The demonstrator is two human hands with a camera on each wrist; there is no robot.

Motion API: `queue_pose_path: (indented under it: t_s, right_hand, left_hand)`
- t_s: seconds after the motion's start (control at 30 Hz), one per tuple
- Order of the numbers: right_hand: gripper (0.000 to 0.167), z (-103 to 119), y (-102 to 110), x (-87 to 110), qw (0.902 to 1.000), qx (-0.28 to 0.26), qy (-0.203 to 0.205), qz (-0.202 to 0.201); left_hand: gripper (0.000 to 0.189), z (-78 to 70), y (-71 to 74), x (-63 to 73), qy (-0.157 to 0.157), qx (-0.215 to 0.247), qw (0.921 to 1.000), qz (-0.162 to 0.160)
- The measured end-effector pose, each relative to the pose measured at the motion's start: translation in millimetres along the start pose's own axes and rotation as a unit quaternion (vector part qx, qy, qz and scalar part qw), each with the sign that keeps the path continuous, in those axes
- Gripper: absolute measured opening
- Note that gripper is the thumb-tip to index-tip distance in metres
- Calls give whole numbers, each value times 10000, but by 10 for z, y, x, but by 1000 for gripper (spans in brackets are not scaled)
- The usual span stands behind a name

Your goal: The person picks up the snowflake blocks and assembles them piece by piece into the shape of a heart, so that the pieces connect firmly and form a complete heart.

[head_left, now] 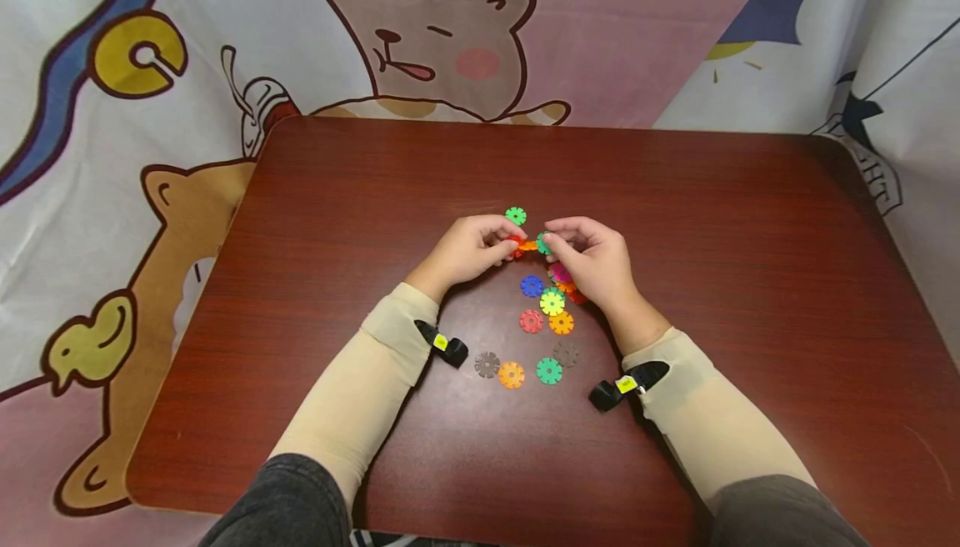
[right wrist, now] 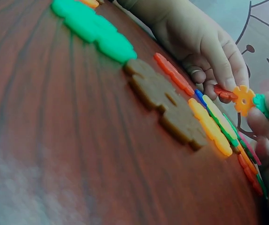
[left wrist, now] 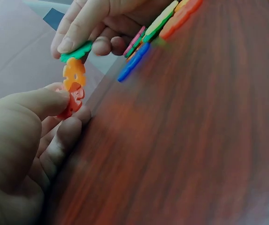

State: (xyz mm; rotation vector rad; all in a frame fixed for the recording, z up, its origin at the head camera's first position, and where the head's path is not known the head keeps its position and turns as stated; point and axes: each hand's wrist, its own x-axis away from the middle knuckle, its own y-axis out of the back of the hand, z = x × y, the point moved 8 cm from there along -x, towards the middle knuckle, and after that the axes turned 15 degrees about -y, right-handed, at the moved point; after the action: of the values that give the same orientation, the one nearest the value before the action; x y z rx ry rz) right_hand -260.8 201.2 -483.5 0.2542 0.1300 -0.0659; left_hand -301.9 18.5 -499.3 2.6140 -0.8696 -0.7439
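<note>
Three notched plastic snowflake discs form a short chain held between the two hands above the table. My left hand (head_left: 472,248) pinches the red snowflake disc (left wrist: 74,104) at one end between thumb and fingers. In the middle is an orange snowflake disc (right wrist: 243,101), its edge slotted to its neighbours. The green snowflake disc (left wrist: 78,51) at the other end is pinched by my right hand (head_left: 600,263). Part of that green disc is hidden behind the right thumb and fingertips.
On the brown table (head_left: 720,280) lie loose discs: a light green disc (head_left: 515,216) beyond the hands, a blue disc (head_left: 532,285), a yellow disc (head_left: 552,303) and several others. A pink disc (head_left: 559,273) lies partly under the right hand. Nearer are a grey-brown disc (head_left: 487,364) and a green disc (head_left: 549,371).
</note>
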Motion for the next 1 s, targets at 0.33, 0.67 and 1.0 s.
queue_pose_path:
  t_s: [0.33,0.67,1.0]
  right_hand:
    - [21,8,11,-3,9994,-331,6,-47]
    - [22,6,-1,7,9990,-439,6,86]
    - [18,-2,-13,4,9998,-111,126,107]
  left_hand:
    - [11,-17,17,-1,-109,-160,9996,-208]
    - [10,-24,39,-1,-173,-219,9990,-338]
    - [10,-46,66,-5,-380,-357,9973,-511]
